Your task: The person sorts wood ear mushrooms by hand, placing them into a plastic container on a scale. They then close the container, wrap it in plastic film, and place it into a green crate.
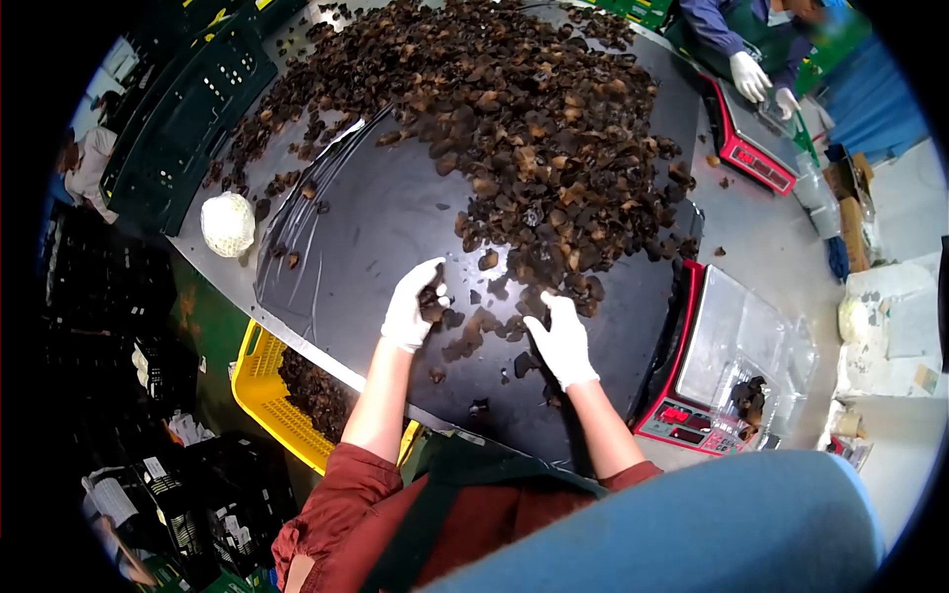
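A large heap of dark brown, wood-ear-like pieces (534, 128) covers the far part of the metal table, partly on a black sheet (366, 217). My left hand (413, 304), in a white glove, has its fingers curled round some dark pieces left of the heap's near end. Gloved in white too, my right hand (561, 341) rests at the heap's near edge, thumb and fingers apart, touching or beside a few pieces; nothing is clearly held in it. Small loose pieces (470, 336) lie on the sheet between the hands.
To the right stands a red scale (682, 415) with a clear tray holding dark pieces (749, 397). A co-worker's gloved hands (751, 77) are at another red scale (756, 163). A yellow crate (259, 390) sits below the table's left edge, near a white netted ball (227, 224).
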The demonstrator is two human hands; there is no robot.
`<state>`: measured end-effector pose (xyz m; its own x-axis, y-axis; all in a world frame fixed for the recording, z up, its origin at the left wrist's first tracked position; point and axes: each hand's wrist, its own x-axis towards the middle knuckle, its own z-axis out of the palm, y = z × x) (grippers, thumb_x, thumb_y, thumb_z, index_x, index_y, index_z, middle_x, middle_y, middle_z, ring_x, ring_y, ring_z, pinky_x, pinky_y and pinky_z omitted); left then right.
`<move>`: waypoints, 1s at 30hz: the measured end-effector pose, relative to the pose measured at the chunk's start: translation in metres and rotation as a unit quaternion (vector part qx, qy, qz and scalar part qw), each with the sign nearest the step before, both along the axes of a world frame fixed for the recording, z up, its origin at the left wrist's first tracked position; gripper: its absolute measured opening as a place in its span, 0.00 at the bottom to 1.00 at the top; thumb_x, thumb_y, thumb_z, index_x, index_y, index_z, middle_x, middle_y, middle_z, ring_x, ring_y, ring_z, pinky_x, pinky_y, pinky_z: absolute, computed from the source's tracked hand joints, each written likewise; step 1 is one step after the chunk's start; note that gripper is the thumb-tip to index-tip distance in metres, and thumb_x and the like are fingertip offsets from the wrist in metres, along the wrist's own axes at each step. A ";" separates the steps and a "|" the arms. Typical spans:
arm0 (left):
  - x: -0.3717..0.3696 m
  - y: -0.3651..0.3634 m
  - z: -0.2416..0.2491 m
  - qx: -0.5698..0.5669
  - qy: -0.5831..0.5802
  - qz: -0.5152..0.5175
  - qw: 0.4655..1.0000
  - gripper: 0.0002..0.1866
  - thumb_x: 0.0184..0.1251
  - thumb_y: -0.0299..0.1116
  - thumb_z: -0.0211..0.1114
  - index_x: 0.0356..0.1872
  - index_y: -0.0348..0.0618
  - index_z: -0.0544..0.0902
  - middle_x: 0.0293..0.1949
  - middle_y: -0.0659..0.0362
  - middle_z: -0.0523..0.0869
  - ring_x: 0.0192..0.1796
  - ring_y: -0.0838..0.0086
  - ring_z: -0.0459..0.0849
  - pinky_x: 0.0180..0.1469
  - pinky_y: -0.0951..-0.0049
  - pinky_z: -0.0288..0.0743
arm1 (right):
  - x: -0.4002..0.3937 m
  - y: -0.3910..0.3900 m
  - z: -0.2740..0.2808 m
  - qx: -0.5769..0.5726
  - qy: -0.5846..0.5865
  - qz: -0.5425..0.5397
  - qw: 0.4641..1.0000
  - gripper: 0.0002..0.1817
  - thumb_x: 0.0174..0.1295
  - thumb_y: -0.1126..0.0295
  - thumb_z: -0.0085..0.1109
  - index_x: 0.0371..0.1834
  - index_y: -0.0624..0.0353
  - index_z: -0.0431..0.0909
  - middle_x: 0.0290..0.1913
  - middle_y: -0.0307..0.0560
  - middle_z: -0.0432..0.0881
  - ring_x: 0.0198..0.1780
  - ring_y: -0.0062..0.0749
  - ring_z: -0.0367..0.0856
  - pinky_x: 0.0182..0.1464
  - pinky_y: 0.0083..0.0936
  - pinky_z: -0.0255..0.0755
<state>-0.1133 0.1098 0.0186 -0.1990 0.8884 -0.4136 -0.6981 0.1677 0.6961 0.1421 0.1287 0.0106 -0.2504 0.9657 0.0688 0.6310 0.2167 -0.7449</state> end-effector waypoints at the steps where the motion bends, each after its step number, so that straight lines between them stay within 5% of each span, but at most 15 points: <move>1: -0.007 -0.004 0.000 -0.024 -0.148 0.035 0.988 0.09 0.67 0.32 0.60 0.45 0.41 0.82 0.31 0.62 0.80 0.32 0.74 0.77 0.32 0.76 0.72 | -0.001 0.003 -0.007 0.009 -0.052 0.022 0.998 0.16 0.57 0.67 0.66 0.45 0.61 0.75 0.48 0.53 0.77 0.46 0.47 0.79 0.49 0.35 0.73; 5: -0.018 -0.025 0.021 -0.084 -0.147 0.065 0.983 0.09 0.67 0.35 0.60 0.44 0.44 0.81 0.36 0.57 0.84 0.33 0.72 0.81 0.29 0.79 0.72 | 0.007 0.010 0.002 -0.004 0.021 -0.018 1.000 0.06 0.55 0.73 0.61 0.32 0.61 0.73 0.26 0.49 0.77 0.30 0.44 0.78 0.37 0.31 0.73; 7: -0.014 -0.032 0.022 -0.038 -0.004 -0.003 0.999 0.08 0.67 0.32 0.60 0.43 0.43 0.81 0.37 0.57 0.85 0.33 0.75 0.81 0.30 0.81 0.72 | 0.009 0.008 0.018 -0.066 0.043 -0.044 0.996 0.05 0.55 0.74 0.60 0.33 0.61 0.75 0.29 0.49 0.79 0.33 0.42 0.80 0.39 0.30 0.74; 8: -0.011 -0.033 0.026 -0.034 0.112 -0.092 0.989 0.07 0.66 0.30 0.61 0.42 0.43 0.82 0.38 0.59 0.86 0.34 0.78 0.82 0.31 0.82 0.73 | 0.005 0.006 0.019 0.008 0.060 -0.013 0.998 0.05 0.55 0.76 0.58 0.34 0.61 0.75 0.32 0.49 0.80 0.36 0.41 0.81 0.41 0.28 0.75; 9: 0.002 -0.030 0.036 -0.073 0.245 -0.133 0.958 0.08 0.67 0.29 0.60 0.44 0.42 0.83 0.39 0.60 0.86 0.37 0.77 0.82 0.37 0.80 0.76 | 0.000 0.004 0.025 -0.010 0.059 0.008 0.998 0.06 0.56 0.75 0.58 0.37 0.59 0.77 0.36 0.49 0.80 0.39 0.43 0.82 0.43 0.29 0.75; 11: 0.029 -0.028 0.018 0.089 0.467 -0.164 0.864 0.13 0.66 0.34 0.60 0.49 0.45 0.82 0.44 0.59 0.85 0.42 0.71 0.83 0.45 0.73 0.78 | -0.011 -0.001 0.029 0.019 -0.011 0.088 0.996 0.09 0.59 0.68 0.58 0.42 0.56 0.79 0.40 0.49 0.79 0.40 0.45 0.82 0.44 0.33 0.76; 13: 0.051 -0.027 0.016 0.151 0.752 -0.209 0.607 0.17 0.64 0.38 0.60 0.53 0.50 0.81 0.52 0.59 0.81 0.49 0.65 0.81 0.52 0.68 0.77 | -0.020 -0.005 0.030 0.010 -0.140 0.134 0.981 0.18 0.61 0.53 0.58 0.46 0.53 0.79 0.45 0.50 0.75 0.42 0.46 0.81 0.46 0.36 0.76; 14: 0.061 -0.026 0.012 0.112 0.793 -0.263 0.538 0.19 0.61 0.41 0.60 0.54 0.55 0.80 0.56 0.60 0.79 0.53 0.63 0.79 0.53 0.67 0.77 | -0.019 -0.007 0.024 0.007 -0.143 0.138 0.980 0.17 0.61 0.54 0.59 0.44 0.54 0.79 0.44 0.49 0.75 0.42 0.47 0.80 0.45 0.35 0.75; 17: 0.064 -0.019 0.010 0.076 0.788 -0.318 0.521 0.15 0.60 0.39 0.62 0.49 0.54 0.81 0.50 0.61 0.81 0.49 0.63 0.81 0.47 0.67 0.78 | -0.007 -0.008 0.013 0.001 -0.069 0.167 0.983 0.13 0.61 0.58 0.61 0.39 0.56 0.79 0.42 0.49 0.76 0.41 0.48 0.79 0.45 0.35 0.75; 19: 0.053 -0.020 -0.008 0.128 0.744 -0.240 0.610 0.13 0.61 0.37 0.62 0.48 0.53 0.81 0.45 0.59 0.83 0.43 0.64 0.82 0.45 0.69 0.78 | 0.009 -0.009 -0.001 0.036 0.029 0.151 0.987 0.09 0.62 0.64 0.61 0.36 0.59 0.79 0.35 0.45 0.79 0.34 0.38 0.79 0.36 0.30 0.74; 20: 0.047 -0.020 -0.015 0.155 0.717 -0.199 0.650 0.12 0.62 0.36 0.62 0.47 0.53 0.82 0.43 0.59 0.84 0.41 0.64 0.82 0.43 0.70 0.78 | 0.018 -0.009 0.000 -0.083 0.096 0.110 0.986 0.08 0.63 0.66 0.59 0.37 0.59 0.79 0.33 0.42 0.80 0.30 0.31 0.77 0.32 0.27 0.72; 22: 0.033 -0.021 0.012 0.064 0.476 -0.196 0.855 0.10 0.66 0.35 0.61 0.46 0.47 0.81 0.37 0.59 0.84 0.38 0.68 0.82 0.42 0.72 0.77 | 0.036 -0.009 0.020 -0.303 0.235 0.016 0.923 0.08 0.63 0.68 0.57 0.38 0.61 0.82 0.35 0.42 0.84 0.28 0.20 0.76 0.31 0.19 0.71; 24: 0.018 -0.027 0.015 0.026 0.207 -0.124 0.970 0.12 0.68 0.34 0.61 0.48 0.40 0.80 0.37 0.61 0.82 0.37 0.74 0.80 0.38 0.73 0.76 | 0.047 -0.012 0.021 -0.352 0.349 -0.042 0.867 0.06 0.62 0.70 0.57 0.39 0.59 0.80 0.33 0.42 0.84 0.24 0.15 0.72 0.25 0.13 0.65; 27: -0.017 -0.042 0.009 0.011 -0.261 -0.070 0.963 0.14 0.68 0.32 0.60 0.52 0.38 0.78 0.38 0.61 0.81 0.29 0.78 0.72 0.26 0.83 0.70 | 0.055 -0.013 0.023 -0.372 0.374 -0.050 0.848 0.05 0.63 0.73 0.55 0.40 0.58 0.77 0.32 0.40 0.82 0.24 0.14 0.71 0.24 0.13 0.64; 30: -0.024 -0.059 0.012 -0.020 -0.284 0.018 0.959 0.17 0.68 0.40 0.60 0.53 0.43 0.79 0.44 0.55 0.81 0.32 0.74 0.72 0.25 0.83 0.71 | 0.042 -0.013 0.020 -0.293 0.285 0.001 0.913 0.06 0.64 0.71 0.57 0.42 0.59 0.77 0.31 0.38 0.81 0.28 0.18 0.75 0.31 0.17 0.70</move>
